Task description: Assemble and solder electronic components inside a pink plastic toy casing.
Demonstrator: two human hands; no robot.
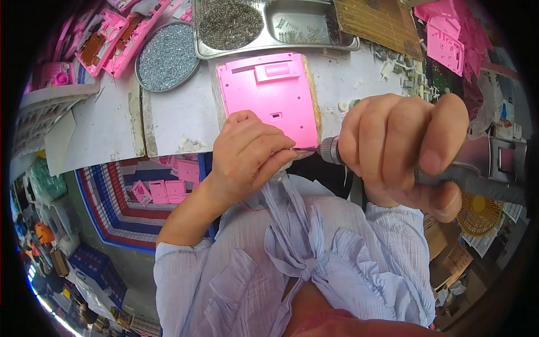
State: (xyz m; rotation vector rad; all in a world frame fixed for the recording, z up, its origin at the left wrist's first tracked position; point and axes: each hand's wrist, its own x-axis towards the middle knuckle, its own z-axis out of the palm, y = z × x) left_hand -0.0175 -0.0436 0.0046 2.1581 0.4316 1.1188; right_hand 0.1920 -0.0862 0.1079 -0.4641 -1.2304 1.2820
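Right hand [398, 143] grips a grey power screwdriver [480, 160], its bit [310, 149] at the near edge of a pink plastic housing [264, 101]; left hand [247, 151] bends over it, its hold unclear.

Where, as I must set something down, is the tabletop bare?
White tabletop between the round tray, the pink plastic panel and the front edge; a narrower patch between panel, white parts and steel tray. Crowded: far and right edges.
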